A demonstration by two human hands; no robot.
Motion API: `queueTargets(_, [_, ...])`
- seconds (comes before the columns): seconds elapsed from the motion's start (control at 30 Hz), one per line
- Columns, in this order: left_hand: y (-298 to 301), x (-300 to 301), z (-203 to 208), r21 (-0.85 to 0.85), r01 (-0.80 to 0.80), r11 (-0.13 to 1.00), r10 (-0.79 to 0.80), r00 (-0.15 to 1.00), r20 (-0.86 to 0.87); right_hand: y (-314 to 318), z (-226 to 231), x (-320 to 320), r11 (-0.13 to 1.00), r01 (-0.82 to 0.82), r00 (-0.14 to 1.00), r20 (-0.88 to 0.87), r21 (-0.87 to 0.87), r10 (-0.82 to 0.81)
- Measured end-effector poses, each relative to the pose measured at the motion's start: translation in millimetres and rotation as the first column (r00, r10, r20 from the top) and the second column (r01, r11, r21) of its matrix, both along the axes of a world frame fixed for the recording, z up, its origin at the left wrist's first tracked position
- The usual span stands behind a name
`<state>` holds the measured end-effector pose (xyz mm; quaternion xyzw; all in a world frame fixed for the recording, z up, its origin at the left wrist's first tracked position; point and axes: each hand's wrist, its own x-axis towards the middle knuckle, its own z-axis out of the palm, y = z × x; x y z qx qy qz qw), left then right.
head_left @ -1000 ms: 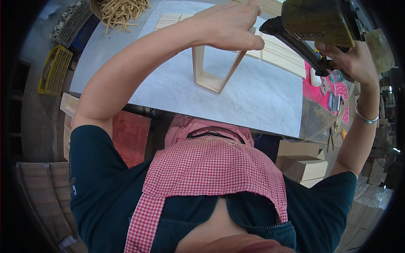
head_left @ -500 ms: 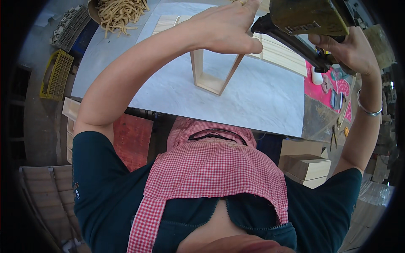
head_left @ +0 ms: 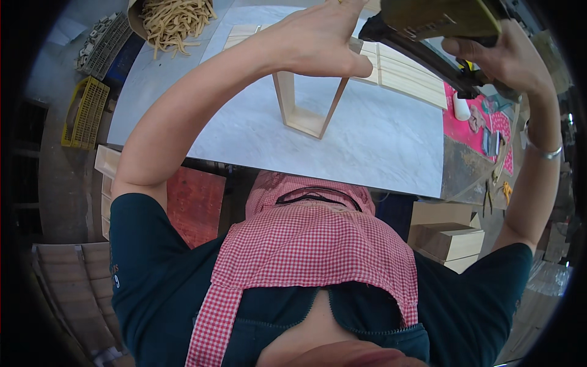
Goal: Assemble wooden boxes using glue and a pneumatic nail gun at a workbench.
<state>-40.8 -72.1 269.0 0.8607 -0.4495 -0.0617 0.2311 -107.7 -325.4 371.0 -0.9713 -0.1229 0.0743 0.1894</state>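
My left hand (head_left: 324,43) is closed over the far upper part of a narrow, pale wooden frame (head_left: 304,123) standing on the table. Its thumb points right across the wood, while the other fingertips run out of view at the upper edge. In my right hand (head_left: 516,64) is a nail gun (head_left: 437,24), a dark yellow-brown body with a black magazine slanting down to the right. The gun's nose is close to my left thumb and the frame's far end; whether it touches the wood I cannot tell.
Pale wooden boards (head_left: 409,73) lie behind the frame on the marbled table (head_left: 244,137). A container of tan strips (head_left: 177,21) is at the far left. Pink cloth (head_left: 461,125) with a white bottle (head_left: 461,110) and pliers (head_left: 487,199) lie right. A yellow crate (head_left: 85,113) stands left.
The nail gun has shifted slightly up and to the left. My right wrist has moved outward a little. My left hand stays on the frame, nearly in place.
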Motion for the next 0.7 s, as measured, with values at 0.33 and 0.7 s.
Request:
queueTargets(0.33, [67.9, 19.9, 7.4, 0.036, 0.211, 0.977, -0.204, 0.968, -0.142, -29.3, -46.8, -26.9, 0.947, -0.24, 0.947, 0.264, 0.212, 0.181])
queueTargets(0.7, [121.4, -16.1, -70.9, -0.643, -0.189, 0.742, 0.074, 0.977, -0.201, -11.9, -30.1, -32.6, 0.939, 0.334, 0.928, 0.2, -0.083, -0.313])
